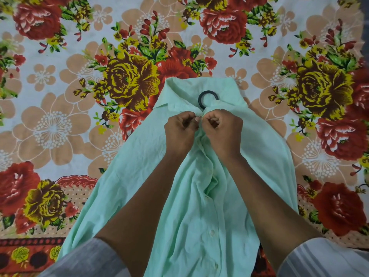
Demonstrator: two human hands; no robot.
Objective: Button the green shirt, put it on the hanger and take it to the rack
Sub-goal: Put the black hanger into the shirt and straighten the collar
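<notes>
Hands first: our left hand (180, 127) and right hand (221, 126) are both curled in tight, fingertips almost meeting, each pinching a bit of the green shirt (199, 196) right at the top of the placket, just under the collar (179, 92). We can't actually see the button or the hole, our fingers cover them, so we're guessing it's the top button we're doing.

Tip for this step, as we see it: keep the two edges lined up flat, push the button through sideways, and don't yank, since the hanger hook (206, 98) pokes out of the neck just beyond our knuckles and the cloth is bunched around it.

Shirt itself is pale mint, thin and pretty wrinkled, lying face up on the floral bedsheet (60, 96) and running from just past our hands back between our forearms toward us. A few small pale buttons (212, 232) show lower down the front, nearer our elbows, and they look done up. Sleeves spread out to either side of our arms.
</notes>
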